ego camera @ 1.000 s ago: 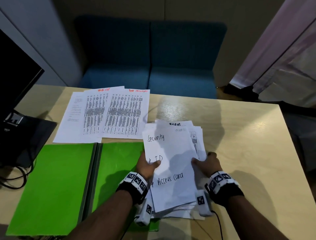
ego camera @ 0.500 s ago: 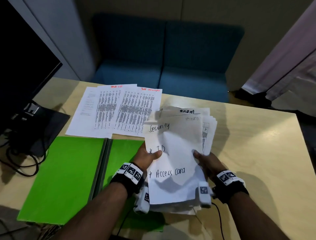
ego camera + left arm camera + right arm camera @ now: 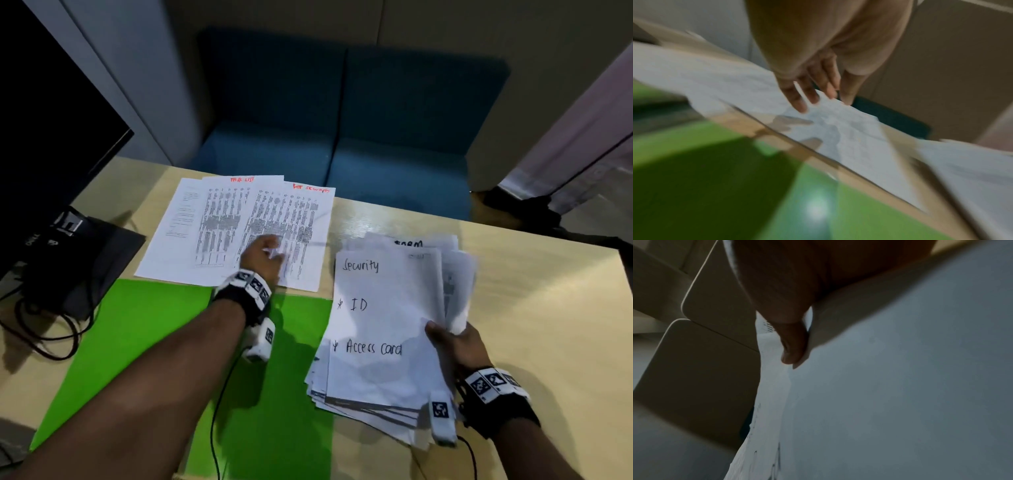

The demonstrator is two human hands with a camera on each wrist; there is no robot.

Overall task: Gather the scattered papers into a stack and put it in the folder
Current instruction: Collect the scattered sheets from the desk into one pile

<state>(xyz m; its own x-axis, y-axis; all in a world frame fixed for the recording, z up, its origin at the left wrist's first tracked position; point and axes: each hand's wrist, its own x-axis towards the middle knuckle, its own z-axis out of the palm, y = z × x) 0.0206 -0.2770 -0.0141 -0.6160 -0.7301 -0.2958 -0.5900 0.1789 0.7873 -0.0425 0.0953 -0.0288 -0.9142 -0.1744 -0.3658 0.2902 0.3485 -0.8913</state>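
Note:
My right hand [image 3: 452, 342] grips a thick, uneven stack of white papers [image 3: 383, 322] by its right edge; the top sheet bears handwriting. In the right wrist view my thumb [image 3: 793, 344] presses on the stack [image 3: 900, 386]. My left hand [image 3: 265, 255] has its fingers spread over the printed sheets [image 3: 236, 229] lying on the table beyond the open green folder [image 3: 144, 342]. The left wrist view, blurred, shows the straight fingers [image 3: 809, 92] just above the sheets [image 3: 838, 129], with the folder [image 3: 735, 194] nearer. Whether they touch the paper is unclear.
A dark monitor [image 3: 51, 137] with its base and cables [image 3: 51, 325] stands at the left of the wooden table [image 3: 548, 308]. A blue sofa [image 3: 342, 154] sits behind the table's far edge.
My left hand let go of the stack and reached forward-left over the printed sheets. The right hand alone now holds the stack, shifted slightly right.

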